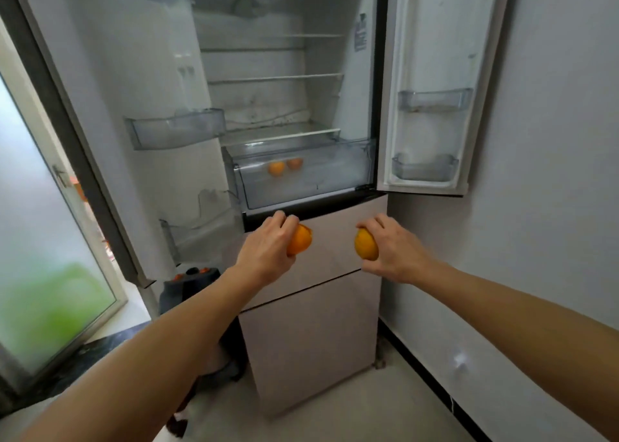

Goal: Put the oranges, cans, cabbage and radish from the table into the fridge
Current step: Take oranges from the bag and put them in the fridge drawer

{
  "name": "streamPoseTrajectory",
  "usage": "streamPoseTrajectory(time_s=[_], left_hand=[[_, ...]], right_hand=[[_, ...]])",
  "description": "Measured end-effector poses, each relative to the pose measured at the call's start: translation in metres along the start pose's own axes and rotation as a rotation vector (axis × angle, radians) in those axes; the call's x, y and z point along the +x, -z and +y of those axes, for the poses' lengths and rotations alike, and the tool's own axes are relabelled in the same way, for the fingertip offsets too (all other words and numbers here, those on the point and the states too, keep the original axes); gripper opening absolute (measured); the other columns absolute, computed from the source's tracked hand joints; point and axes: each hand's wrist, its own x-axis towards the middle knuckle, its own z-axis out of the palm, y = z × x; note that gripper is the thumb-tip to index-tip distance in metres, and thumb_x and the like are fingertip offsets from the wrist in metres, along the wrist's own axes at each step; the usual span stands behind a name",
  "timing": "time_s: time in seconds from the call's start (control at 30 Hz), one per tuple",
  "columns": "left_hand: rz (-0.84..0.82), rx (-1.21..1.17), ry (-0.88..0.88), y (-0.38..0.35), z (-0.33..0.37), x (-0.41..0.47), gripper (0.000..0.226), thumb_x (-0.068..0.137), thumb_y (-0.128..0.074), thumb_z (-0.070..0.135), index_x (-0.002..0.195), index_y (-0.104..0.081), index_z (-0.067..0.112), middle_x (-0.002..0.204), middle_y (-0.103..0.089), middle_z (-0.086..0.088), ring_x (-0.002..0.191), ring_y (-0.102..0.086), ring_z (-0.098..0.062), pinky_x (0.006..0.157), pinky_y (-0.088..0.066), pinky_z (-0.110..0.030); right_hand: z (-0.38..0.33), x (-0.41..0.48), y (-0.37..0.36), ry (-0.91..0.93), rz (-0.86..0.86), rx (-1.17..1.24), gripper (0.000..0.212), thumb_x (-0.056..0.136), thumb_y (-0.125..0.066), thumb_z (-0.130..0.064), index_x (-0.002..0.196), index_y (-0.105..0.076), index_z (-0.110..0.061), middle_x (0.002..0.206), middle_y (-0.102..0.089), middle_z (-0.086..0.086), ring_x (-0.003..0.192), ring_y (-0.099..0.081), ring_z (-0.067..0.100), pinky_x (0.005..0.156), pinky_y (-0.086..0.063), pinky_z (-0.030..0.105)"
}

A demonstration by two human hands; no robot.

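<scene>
Two bare forearms reach forward from the bottom of the view. The left hand (pixel 268 247) is curled around one orange (pixel 299 239), fingers over the top and thumb under, the fruit showing on its inner side. The right hand (pixel 397 249) is closed the same way on a second orange (pixel 365 244), which shows on that hand's inner side. The two held fruits face each other, apart, both in front of the closed beige drawer front (pixel 338 240) of the fridge (pixel 311 334).

Just beyond and above the hands, closer to the left one, is the clear crisper drawer (pixel 301 180), and inside it lie two more oranges (pixel 276 168), side by side and nearly touching. That makes four oranges counted: two gripped, two in the drawer.

Farther up past the drawer run the glass shelves (pixel 274 78). Out to the left of the left hand the open left door (pixel 110 107) carries a clear bin (pixel 176 128); to the right of the right hand the open right door (pixel 432 73) carries two bins (pixel 433 100)
</scene>
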Motion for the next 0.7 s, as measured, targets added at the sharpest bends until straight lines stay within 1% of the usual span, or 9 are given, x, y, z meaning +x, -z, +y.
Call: streamPoseTrajectory(time_s=[0.1,0.13,0.2,0.27,0.37,0.47,0.57,0.63,0.7], left_hand=[[0.044,0.025,0.004,-0.011,-0.03,0.065,0.054,0.077,-0.074,0.024,0.122,-0.046,0.018,0.115,-0.049,-0.005,0.1,-0.053,-0.025,0.074,-0.05,-0.041],[0.053,0.026,0.009,-0.013,-0.04,0.086,0.053,0.077,-0.074,0.024,0.121,-0.046,0.018,0.114,-0.049,-0.005,0.099,-0.052,-0.026,0.073,-0.051,-0.043],[0.051,0.028,-0.004,-0.016,-0.057,0.125,0.053,0.077,-0.074,0.025,0.121,-0.045,0.017,0.116,-0.048,-0.006,0.102,-0.052,-0.028,0.072,-0.051,-0.046],[0.073,0.042,-0.008,-0.015,-0.072,0.164,0.055,0.078,-0.073,0.023,0.124,-0.044,0.017,0.117,-0.048,-0.007,0.103,-0.052,-0.029,0.07,-0.048,-0.042],[0.112,0.036,0.039,-0.011,-0.091,0.214,0.051,0.077,-0.072,0.023,0.121,-0.046,0.016,0.115,-0.048,-0.006,0.101,-0.052,-0.03,0.066,-0.041,-0.038],[0.134,0.055,0.069,-0.012,-0.113,0.258,0.051,0.076,-0.073,0.022,0.119,-0.047,0.015,0.115,-0.049,-0.007,0.098,-0.053,-0.031,0.065,-0.04,-0.037],[0.145,0.109,0.112,-0.016,-0.133,0.294,0.05,0.078,-0.073,0.023,0.12,-0.047,0.015,0.115,-0.049,-0.008,0.099,-0.053,-0.031,0.067,-0.041,-0.038],[0.135,0.17,0.147,-0.023,-0.147,0.315,0.048,0.079,-0.071,0.024,0.119,-0.047,0.015,0.115,-0.048,-0.007,0.101,-0.052,-0.031,0.068,-0.042,-0.039],[0.1,0.223,0.176,-0.032,-0.162,0.337,0.048,0.079,-0.07,0.025,0.119,-0.046,0.016,0.115,-0.049,-0.007,0.102,-0.052,-0.03,0.068,-0.043,-0.039]], right_hand=[[0.02,0.067,-0.005,0.005,0.052,-0.003,0.076,0.069,-0.077,-0.041,0.134,-0.04,-0.028,0.122,-0.042,-0.001,0.105,-0.049,0.019,0.078,-0.046,0.033],[0.026,0.089,-0.006,0.011,0.067,-0.005,0.076,0.069,-0.078,-0.041,0.133,-0.04,-0.028,0.121,-0.043,0.0,0.104,-0.05,0.02,0.078,-0.046,0.033],[0.039,0.129,-0.006,0.022,0.097,-0.005,0.075,0.068,-0.078,-0.04,0.132,-0.042,-0.027,0.12,-0.044,-0.001,0.104,-0.05,0.021,0.075,-0.041,0.03],[0.05,0.166,-0.002,0.019,0.144,0.005,0.074,0.069,-0.078,-0.039,0.132,-0.043,-0.026,0.122,-0.044,-0.001,0.104,-0.05,0.02,0.075,-0.039,0.029],[0.066,0.218,0.007,0.023,0.183,0.016,0.074,0.07,-0.078,-0.038,0.133,-0.041,-0.026,0.124,-0.044,0.0,0.107,-0.049,0.02,0.079,-0.045,0.033],[0.081,0.275,0.016,0.06,0.22,0.026,0.075,0.07,-0.079,-0.038,0.133,-0.041,-0.025,0.124,-0.044,0.001,0.106,-0.05,0.021,0.081,-0.047,0.036],[0.095,0.334,0.017,0.097,0.211,0.054,0.076,0.07,-0.08,-0.038,0.133,-0.04,-0.026,0.126,-0.044,0.001,0.106,-0.05,0.02,0.082,-0.048,0.037],[0.103,0.372,0.014,0.152,0.198,0.032,0.075,0.068,-0.08,-0.038,0.132,-0.042,-0.026,0.123,-0.046,0.003,0.106,-0.051,0.023,0.082,-0.05,0.041],[0.111,0.409,0.008,0.205,0.173,0.007,0.074,0.067,-0.079,-0.036,0.131,-0.044,-0.024,0.12,-0.047,0.005,0.104,-0.052,0.026,0.082,-0.049,0.04]])
